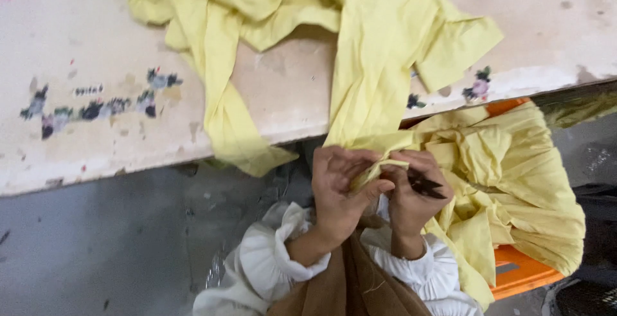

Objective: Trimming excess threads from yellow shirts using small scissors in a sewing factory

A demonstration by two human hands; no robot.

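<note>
Pale yellow cloth (379, 65), thin and crumpled, trailing from the worn table (116, 52) over its edge down to both hands. Left hand (337, 190) closed on a narrow gathered strip of it, thumb and fingers pinching, likely keeping the fabric taut. Right hand (411, 194) closed as well, gripping small dark snips (425, 184) against the same strip, blades close to the fold, probably for trimming. More yellow pieces (514, 181) heaped in an orange crate (520, 271) just beside the right hand. White ruffled cuffs (270, 258) at the wrists, grey floor (96, 245) below
</note>
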